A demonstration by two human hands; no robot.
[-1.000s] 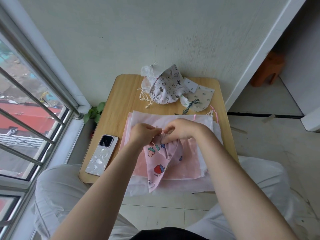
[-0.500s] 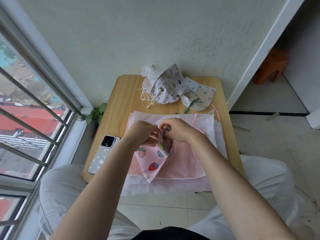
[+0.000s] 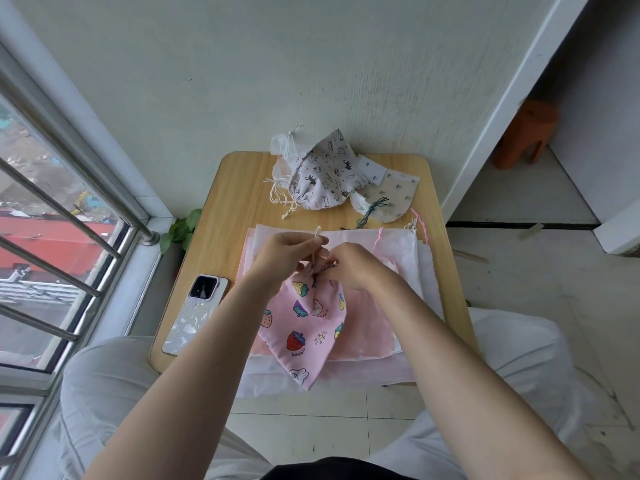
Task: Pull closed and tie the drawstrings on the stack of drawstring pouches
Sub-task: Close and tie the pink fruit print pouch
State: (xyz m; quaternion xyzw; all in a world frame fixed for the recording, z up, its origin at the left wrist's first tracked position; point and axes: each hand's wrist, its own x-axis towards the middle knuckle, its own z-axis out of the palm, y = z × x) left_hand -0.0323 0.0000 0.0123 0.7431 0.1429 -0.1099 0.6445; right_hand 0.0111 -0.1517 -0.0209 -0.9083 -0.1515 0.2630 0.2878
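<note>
A pink pouch printed with strawberries [image 3: 306,327] lies on top of a flat stack of pink and white pouches [image 3: 412,265], its mouth gathered tight. My left hand [image 3: 280,258] pinches a cream drawstring [image 3: 317,237] that stands up from the pouch's neck. My right hand [image 3: 353,268] grips the gathered neck of the same pouch. Both hands meet over the middle of the small wooden table [image 3: 228,216].
A pile of closed pouches [image 3: 325,178] with tied cords sits at the table's far edge by the wall. A phone [image 3: 195,313] lies at the table's left front. A window with bars is on the left, an orange stool [image 3: 526,133] at the far right.
The pouch's mouth has been drawn tighter and the pouch hangs straighter. My left hand has pulled the cream cord up, so its end now sticks above the fingers.
</note>
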